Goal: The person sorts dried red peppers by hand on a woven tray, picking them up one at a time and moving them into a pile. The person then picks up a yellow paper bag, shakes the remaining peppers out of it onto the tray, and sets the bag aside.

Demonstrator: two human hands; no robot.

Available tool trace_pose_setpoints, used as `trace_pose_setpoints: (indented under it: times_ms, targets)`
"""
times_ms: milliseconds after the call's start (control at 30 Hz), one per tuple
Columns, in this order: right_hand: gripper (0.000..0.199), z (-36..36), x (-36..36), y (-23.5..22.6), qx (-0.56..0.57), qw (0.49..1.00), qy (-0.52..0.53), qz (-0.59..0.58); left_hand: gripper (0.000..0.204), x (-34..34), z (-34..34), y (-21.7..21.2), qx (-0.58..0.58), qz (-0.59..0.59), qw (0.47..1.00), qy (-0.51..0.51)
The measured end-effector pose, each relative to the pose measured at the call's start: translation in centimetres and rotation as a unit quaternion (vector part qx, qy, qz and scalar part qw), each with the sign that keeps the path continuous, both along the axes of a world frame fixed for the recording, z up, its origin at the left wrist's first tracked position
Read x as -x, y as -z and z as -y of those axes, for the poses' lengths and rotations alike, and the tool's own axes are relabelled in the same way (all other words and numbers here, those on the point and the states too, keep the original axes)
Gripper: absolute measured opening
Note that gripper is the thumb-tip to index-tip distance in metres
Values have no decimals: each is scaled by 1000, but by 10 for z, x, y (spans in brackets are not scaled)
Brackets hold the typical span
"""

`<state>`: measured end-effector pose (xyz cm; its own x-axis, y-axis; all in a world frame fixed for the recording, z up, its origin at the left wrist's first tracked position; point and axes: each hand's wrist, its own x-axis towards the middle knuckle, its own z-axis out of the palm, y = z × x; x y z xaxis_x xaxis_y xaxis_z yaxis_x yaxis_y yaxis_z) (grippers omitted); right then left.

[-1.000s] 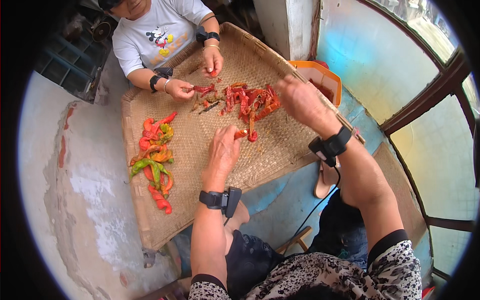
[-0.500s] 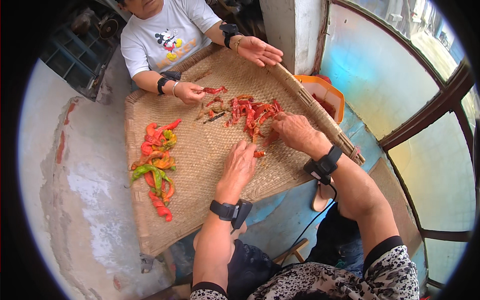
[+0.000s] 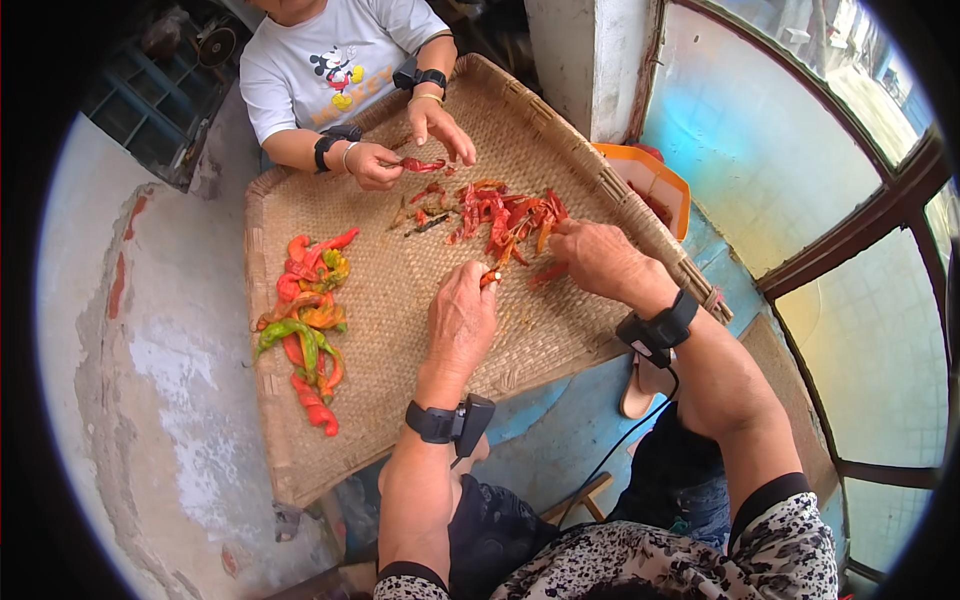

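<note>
My left hand [image 3: 462,318] is closed around an orange-red chili pepper [image 3: 490,279], whose pale cut-looking end pokes out past the fingers. My right hand [image 3: 605,262] reaches to the near right edge of a pile of dried red chili peppers [image 3: 508,215]. Its fingers are bent together against the pile, and what they pinch, if anything, is hidden. Just below them lies a dark red chili [image 3: 548,273]. All this is over a large woven tray [image 3: 390,330]. Fresh red, orange and green peppers [image 3: 305,325] lie along its left side.
Across the tray, a person in a white T-shirt [image 3: 300,75] holds a dried red chili [image 3: 424,165]. Dark, shrivelled scraps [image 3: 427,225] lie between us. An orange-rimmed container [image 3: 665,190] with red contents stands beyond the right rim. Frosted window panes [image 3: 760,150] border the right.
The other person's open hand has come in from the tray's far right rim toward the chili in their other hand. My left hand has lifted slightly up and left with its pepper.
</note>
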<state>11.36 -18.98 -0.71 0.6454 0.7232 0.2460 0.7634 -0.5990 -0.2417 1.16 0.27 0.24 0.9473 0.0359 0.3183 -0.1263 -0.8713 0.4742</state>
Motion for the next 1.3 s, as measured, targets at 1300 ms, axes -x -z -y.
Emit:
trace_pose_setpoints:
  times_ms: [1300]
  targets:
    - [16,-29,5,-1,-2,995,-68,-80,18,13,-8,-4,32,-41,998,-18]
